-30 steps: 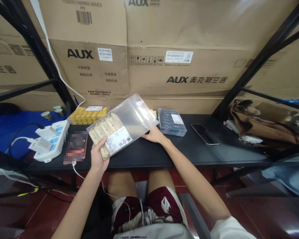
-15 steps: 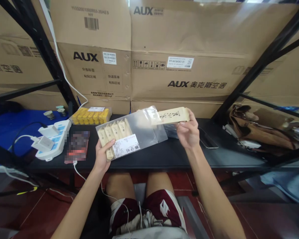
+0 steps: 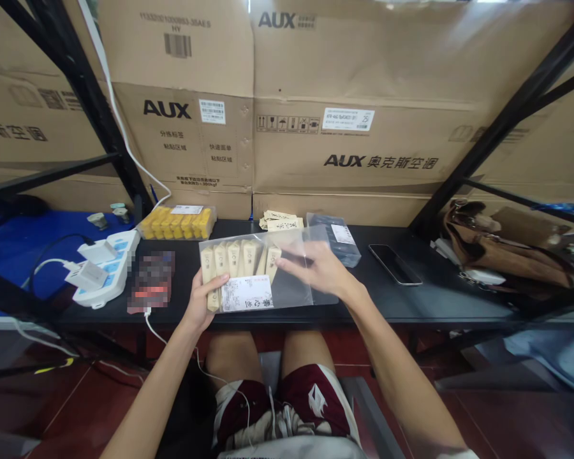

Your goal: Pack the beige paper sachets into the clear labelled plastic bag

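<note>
On the black table [image 3: 402, 301], your left hand [image 3: 201, 301] grips the clear pouch [image 3: 291, 292], and your right hand [image 3: 318, 268], open and apart, presses it; hard pressure could crush the pale packets [image 3: 236, 258].

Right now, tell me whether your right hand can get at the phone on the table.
Probably yes: the right hand is over the clear bag, and only bare black tabletop lies between it and the phone.
</note>
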The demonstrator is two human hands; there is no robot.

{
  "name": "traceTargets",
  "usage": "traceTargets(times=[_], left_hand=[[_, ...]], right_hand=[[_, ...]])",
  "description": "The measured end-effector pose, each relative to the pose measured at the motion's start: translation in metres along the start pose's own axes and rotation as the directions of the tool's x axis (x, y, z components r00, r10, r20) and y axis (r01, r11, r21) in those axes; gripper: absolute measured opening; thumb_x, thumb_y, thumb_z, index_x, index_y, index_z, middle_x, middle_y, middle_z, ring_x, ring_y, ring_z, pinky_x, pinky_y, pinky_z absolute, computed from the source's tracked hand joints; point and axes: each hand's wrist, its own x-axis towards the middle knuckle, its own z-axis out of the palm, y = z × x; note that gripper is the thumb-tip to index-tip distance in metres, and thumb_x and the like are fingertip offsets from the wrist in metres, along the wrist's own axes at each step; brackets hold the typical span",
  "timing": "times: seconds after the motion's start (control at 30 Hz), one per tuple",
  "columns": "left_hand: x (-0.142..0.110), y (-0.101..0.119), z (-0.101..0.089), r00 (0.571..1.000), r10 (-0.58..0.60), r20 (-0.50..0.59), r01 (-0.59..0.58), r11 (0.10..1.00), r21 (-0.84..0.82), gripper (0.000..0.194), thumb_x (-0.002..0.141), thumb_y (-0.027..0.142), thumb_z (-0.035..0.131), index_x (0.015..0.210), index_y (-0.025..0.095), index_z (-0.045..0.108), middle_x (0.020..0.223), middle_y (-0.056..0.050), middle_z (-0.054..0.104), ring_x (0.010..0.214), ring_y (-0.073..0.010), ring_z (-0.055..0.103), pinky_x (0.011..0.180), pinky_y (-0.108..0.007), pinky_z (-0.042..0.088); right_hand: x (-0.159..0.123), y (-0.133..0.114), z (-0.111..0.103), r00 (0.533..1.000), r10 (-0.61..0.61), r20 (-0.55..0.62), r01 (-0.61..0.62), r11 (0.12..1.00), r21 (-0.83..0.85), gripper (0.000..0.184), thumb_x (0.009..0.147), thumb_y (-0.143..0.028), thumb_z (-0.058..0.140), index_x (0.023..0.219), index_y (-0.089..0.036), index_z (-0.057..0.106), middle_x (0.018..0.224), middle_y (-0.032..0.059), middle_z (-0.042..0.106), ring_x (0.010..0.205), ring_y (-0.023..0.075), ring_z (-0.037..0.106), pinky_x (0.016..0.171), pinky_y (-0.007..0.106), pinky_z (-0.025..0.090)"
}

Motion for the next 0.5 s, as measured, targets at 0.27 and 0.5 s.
traceTargets(times=[0.27, 0.5], left_hand=[[0.001, 0.000, 0.001, 1.000, -0.011, 0.011, 0.011, 1.000, -0.021, 0.073, 0.051, 0.032, 0.105, 0.116, 0.011, 0.078, 0.103, -0.014, 0.084, 0.104, -0.0391, 0.082, 0.089, -0.044, 0.068], [0.009, 0.007, 0.000, 0.993, -0.018, -0.119, -0.020, 0.952, -0.305, 0.041, 0.081, 0.022, 0.084, 0.121, 0.012, 0.080, 0.116, -0.015, 0.084, 0.118, -0.0350, 0.080, 0.104, -0.044, 0.067]], right_hand=[[0.003, 0.008, 0.014, 0.999, -0.018, 0.048, 0.020, 0.999, -0.035, 0.034, 0.107, -0.045, 0.061, 0.117, -0.027, 0.088, 0.066, -0.0013, 0.066, 0.060, 0.0175, 0.056, 0.068, 0.035, 0.052], [0.024, 0.072, 0.020, 0.743, 0.219, -0.632, -0.168, 0.976, 0.140, 0.039, 0.107, -0.039, 0.047, 0.120, -0.019, 0.078, 0.089, 0.0091, 0.079, 0.061, 0.0193, 0.068, 0.054, 0.032, 0.055]])
